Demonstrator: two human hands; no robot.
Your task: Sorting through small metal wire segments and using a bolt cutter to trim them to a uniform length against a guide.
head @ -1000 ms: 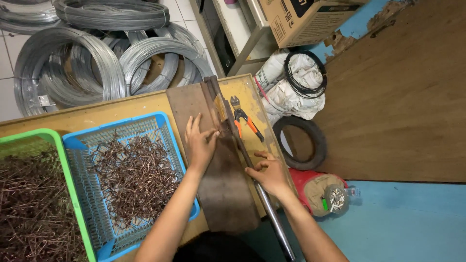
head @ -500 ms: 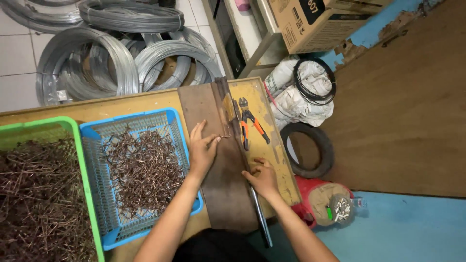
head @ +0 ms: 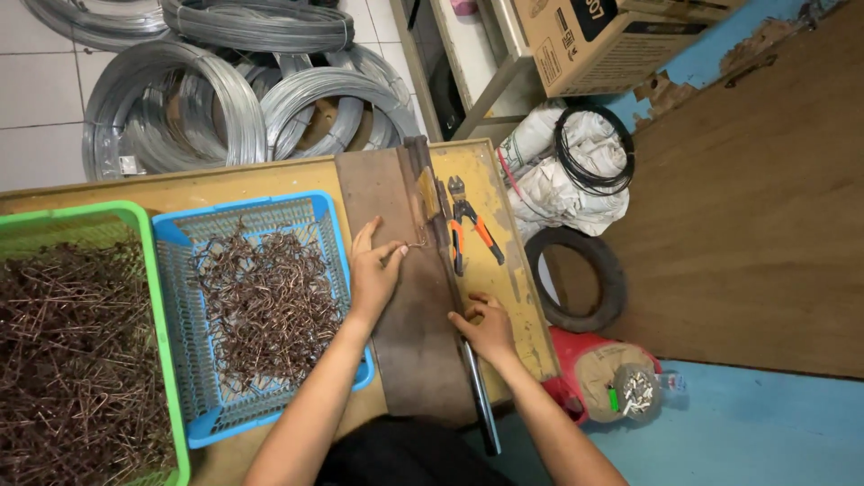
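Brown board under both hands: left pinches a wire piece, right grips the lever.

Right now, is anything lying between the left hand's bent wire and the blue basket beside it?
Nothing visible does. The left hand pinches the bent wire on the brown board, and the blue basket sits right alongside.

Packages and labels lying around the work area

A brown cardboard box with a black printed patch and a pale label is sitting at the top, past the far end of the tabletop. A white sack is slumping below it on the floor, a red and tan bag is lying nearer, and a small white tag is hanging on a wire coil.
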